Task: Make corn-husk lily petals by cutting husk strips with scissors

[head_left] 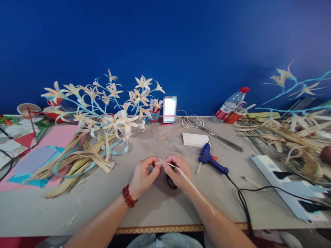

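My left hand (pixel 146 175), with a red bead bracelet (pixel 129 196) at the wrist, pinches the end of a thin pale husk strip (pixel 192 185). Fingertip to fingertip with it, my right hand (pixel 178 171) is closed on the same strip. From there the strip runs back over my right wrist and forearm. A black loop (pixel 172 182) shows under my right palm; it looks like a scissors handle, but most of it is hidden. Just right of my hands lies a blue glue gun (pixel 210 159), beside a white block (pixel 196 140).
White husk flowers on blue stems (pixel 113 91) stand back left, above loose husks (pixel 77 162) and coloured paper (pixel 38 158). Thin wires (pixel 222 138), a phone (pixel 169 109) and a tilted bottle (pixel 230 105) lie farther back. A power strip (pixel 279 187) with black cables is at right.
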The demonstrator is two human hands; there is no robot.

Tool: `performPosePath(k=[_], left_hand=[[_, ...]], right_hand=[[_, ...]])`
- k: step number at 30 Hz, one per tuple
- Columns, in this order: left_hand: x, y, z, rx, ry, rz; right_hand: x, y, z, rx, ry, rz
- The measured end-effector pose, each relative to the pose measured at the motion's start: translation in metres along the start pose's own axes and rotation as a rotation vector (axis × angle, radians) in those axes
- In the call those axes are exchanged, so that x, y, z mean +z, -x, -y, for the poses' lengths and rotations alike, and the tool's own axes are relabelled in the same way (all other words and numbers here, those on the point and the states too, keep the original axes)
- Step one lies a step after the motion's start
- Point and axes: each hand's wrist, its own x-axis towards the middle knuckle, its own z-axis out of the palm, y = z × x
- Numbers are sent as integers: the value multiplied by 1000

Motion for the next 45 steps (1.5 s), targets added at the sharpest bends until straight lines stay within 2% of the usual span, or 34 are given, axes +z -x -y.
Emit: performPosePath(k=[4,7,9,13,18,22,25,30,33,36,40,45], left_hand=[[2,0,9,-34,-6,-54],[-1,-2,16,-130,83,-114],[-3,-2,16,-156,164,-95],[-1,-1,4,-36,127,19],[3,0,0,67,-112,49],[-7,-2,13,88,-276,-56],[-14,-3,16,38,-222,-149],[-6,0,4,133,-178,-19],[-2,1,2,151,-248,-20],[-2,2,4,206,-317,-11],[-3,3,6,301,-382,-13],[-3,3,6,337,-386,-32]], right_hand=[[2,1,0,-27,-7,-49],[-4,2,-2,32,-33,-147],[-8,2,-4,63,-40,-172],[-8,1,-3,19,-21,-84],[-1,1,1,-32,-1,28],[-5,1,0,-42,27,-44],[-10,0,-3,5,17,-111],[-8,-1,-4,-6,-33,6],[-5,-1,-1,-20,-32,37],[-3,-2,0,25,-30,82],[-2,-2,-1,31,7,79],[-2,-1,-4,37,20,20]])
